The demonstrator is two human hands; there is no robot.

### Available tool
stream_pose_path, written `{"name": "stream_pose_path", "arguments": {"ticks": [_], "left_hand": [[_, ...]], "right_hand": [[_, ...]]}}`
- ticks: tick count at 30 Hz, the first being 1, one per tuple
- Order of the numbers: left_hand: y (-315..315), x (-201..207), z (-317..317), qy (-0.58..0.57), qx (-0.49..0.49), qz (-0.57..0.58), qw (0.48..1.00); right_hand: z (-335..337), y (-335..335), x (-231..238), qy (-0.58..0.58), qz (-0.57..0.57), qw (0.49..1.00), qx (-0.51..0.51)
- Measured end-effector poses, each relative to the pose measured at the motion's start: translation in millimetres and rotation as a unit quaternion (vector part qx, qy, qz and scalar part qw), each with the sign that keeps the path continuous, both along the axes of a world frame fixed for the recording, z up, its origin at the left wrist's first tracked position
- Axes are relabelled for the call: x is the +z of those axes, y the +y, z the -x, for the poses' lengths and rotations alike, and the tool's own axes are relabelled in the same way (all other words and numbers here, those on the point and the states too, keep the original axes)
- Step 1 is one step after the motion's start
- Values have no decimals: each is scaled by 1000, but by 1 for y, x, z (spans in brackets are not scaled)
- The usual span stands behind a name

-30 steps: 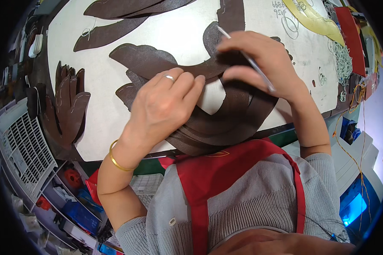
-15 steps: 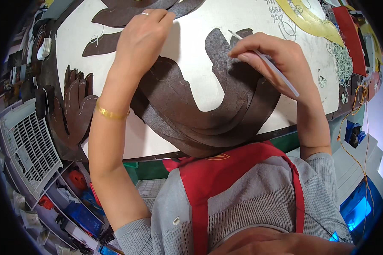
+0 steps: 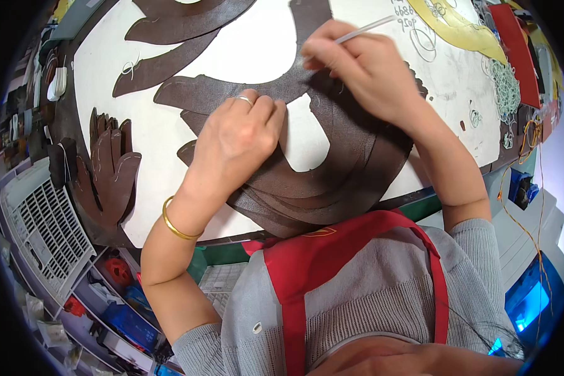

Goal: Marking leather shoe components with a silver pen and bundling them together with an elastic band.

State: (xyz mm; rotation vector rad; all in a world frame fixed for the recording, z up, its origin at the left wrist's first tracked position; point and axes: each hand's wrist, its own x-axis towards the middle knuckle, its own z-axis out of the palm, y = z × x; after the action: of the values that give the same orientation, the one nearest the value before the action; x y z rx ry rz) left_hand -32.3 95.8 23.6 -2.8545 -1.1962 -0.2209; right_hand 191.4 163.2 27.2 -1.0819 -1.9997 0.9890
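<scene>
A curved dark brown leather piece [image 3: 203, 89] lies in front of me, one end reaching left and the other running up toward the far edge. My left hand [image 3: 239, 136] has its fingers closed at this piece's lower edge; the fingertips are partly hidden. A slim white pen-like stick [image 3: 371, 27] rests in my right hand [image 3: 363, 66], its tip pointing up and to the right. The fingers of that hand are also at the piece's right side. Under both hands lies a stack of similar curved leather pieces [image 3: 332, 188], near the table's front edge.
More brown leather pieces [image 3: 188, 24] lie at the far left of the white tabletop [image 3: 476, 81]. Glove-shaped leather cutouts [image 3: 114, 169] sit at the left edge. Toward the right are a yellow strip [image 3: 460, 34], tangled pale thread [image 3: 502, 88] and a red panel [image 3: 514, 53].
A curved leather piece now lies across the stack, farther up the table. My left hand has come down toward me; my right hand has moved left, its stick now pointing up and right.
</scene>
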Motion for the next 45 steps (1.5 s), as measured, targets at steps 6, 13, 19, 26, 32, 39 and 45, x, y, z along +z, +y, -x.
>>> {"name": "stream_pose_path", "arguments": {"ticks": [6, 13, 19, 26, 32, 39, 45], "left_hand": [[-8, -3, -1, -11, 19, -17, 1000], [-9, -5, 0, -19, 22, -13, 999], [-8, -4, 0, -26, 30, -6, 999], [-8, -2, 0, -34, 26, -9, 999], [8, 24, 20, -122, 14, -6, 992], [5, 80, 32, -183, -55, 290, 938], [94, 3, 56, -94, 109, -79, 987]], "right_hand": [[12, -8, -28, -74, -100, 992, 14], [15, -7, -36, -90, -177, 980, 5], [18, -9, -34, -136, -206, 969, -4], [12, -5, -34, -54, -147, 988, 1], [-1, 12, -9, -122, -184, 974, 49], [-43, -26, 40, -181, -195, 932, 244], [-35, -15, 54, -131, -107, 978, 125]]}}
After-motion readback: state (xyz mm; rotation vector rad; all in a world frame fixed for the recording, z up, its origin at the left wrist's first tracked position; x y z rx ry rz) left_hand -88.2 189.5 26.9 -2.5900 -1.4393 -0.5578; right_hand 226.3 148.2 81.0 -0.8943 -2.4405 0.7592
